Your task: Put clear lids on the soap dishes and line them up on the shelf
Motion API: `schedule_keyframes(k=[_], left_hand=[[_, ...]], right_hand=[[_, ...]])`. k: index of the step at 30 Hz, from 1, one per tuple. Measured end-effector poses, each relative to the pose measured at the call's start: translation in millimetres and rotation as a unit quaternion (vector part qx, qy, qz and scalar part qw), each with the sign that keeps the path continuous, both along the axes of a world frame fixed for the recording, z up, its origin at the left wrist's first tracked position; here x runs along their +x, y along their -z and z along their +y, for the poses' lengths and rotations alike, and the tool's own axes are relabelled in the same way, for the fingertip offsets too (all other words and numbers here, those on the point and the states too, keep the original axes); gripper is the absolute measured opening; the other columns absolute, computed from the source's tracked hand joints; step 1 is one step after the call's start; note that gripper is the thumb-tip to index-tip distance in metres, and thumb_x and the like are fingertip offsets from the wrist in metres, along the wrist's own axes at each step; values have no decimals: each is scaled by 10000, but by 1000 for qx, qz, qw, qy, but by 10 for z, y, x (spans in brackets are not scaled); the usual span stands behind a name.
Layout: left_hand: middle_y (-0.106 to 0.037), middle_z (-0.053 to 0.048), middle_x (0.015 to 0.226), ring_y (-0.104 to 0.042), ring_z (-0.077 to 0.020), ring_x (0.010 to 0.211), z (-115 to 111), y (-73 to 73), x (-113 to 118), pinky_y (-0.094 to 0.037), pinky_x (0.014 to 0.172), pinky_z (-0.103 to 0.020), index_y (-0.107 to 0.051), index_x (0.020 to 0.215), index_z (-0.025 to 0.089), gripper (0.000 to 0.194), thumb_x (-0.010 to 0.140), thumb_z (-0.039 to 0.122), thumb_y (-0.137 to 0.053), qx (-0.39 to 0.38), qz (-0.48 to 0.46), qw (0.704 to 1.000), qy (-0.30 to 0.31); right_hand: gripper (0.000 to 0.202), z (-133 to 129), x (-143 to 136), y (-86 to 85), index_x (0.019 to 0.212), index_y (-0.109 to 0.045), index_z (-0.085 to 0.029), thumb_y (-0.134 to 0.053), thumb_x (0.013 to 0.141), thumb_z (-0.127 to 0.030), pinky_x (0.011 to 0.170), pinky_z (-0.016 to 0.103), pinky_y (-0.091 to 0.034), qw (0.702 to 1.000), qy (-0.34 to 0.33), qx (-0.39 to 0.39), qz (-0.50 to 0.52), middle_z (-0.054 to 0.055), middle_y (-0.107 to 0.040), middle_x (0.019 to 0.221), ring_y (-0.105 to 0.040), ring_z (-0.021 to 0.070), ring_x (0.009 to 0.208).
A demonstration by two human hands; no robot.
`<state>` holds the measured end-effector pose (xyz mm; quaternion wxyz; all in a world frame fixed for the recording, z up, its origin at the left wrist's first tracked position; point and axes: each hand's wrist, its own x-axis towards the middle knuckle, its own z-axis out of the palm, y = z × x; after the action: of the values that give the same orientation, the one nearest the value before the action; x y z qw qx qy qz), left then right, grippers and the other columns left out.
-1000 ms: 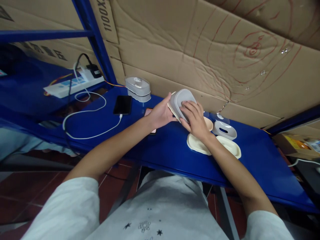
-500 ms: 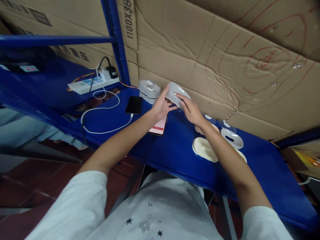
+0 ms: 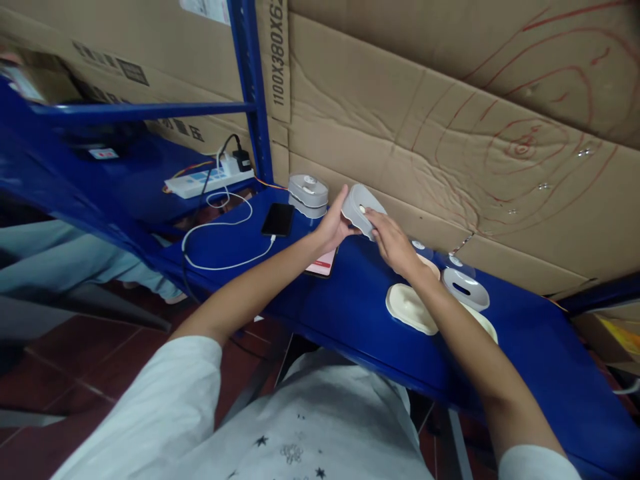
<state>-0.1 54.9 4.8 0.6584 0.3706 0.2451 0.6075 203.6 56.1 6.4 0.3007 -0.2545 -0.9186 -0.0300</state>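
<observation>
the left hand [image 3: 334, 225] is holding the left end of the gray oval shell [image 3: 364, 200], its thumb rising along the rim and its fingers reaching below. the right hand [image 3: 393, 243] is holding the right side, fingertips touching near a small pale spot, so the shell is tilting between both hands above the counter [image 3: 350, 310]. left of the left hand, stacked gray containers [image 3: 309, 197] and a black phone [image 3: 278, 220] are resting; a cream tray [image 3: 407, 307] is lying nearer the body than the right hand.
</observation>
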Motion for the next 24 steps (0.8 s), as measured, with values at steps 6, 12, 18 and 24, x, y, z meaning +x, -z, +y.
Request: schedule_keyframes(k=[6,12,18,24], left_hand=[[-794,-77,1068,-760,-278,1014,30,99,33,-606,788,-342,-731,1071,232,344,898,529,-742,-21,10,1000,-15],[-753,-16,907,-742,-198,857,255,229,-54,-571,741,-265,-698,982,217,182,821,291,-737,-69,7,985,-155],[-787,-33,974,-776,-237,953,343,234,-117,-610,847,-335,-685,1027,234,222,850,346,-762,-108,-7,975,-194],[-814,-53,1161,-764,-288,1147,367,250,-173,-608,977,-438,-681,1181,281,324,926,475,-725,-117,-22,980,-159]], right_hand=[[486,-17,87,154,1536,-563,-258,-320,1153,-433,1278,567,-393,999,0,-17,-34,125,-547,1650,-474,298,1556],[598,442,161,327,1560,-506,-217,-173,1142,-485,1269,590,-372,977,183,-49,94,186,-559,1594,-462,314,1546],[645,819,182,460,1491,-589,-187,-678,972,-559,1160,681,-438,952,213,-170,-140,229,-613,1515,-546,454,1425],[581,690,333,539,1363,-669,-160,-721,950,-566,1053,516,-555,957,219,-162,-102,212,-652,1371,-706,347,1135]])
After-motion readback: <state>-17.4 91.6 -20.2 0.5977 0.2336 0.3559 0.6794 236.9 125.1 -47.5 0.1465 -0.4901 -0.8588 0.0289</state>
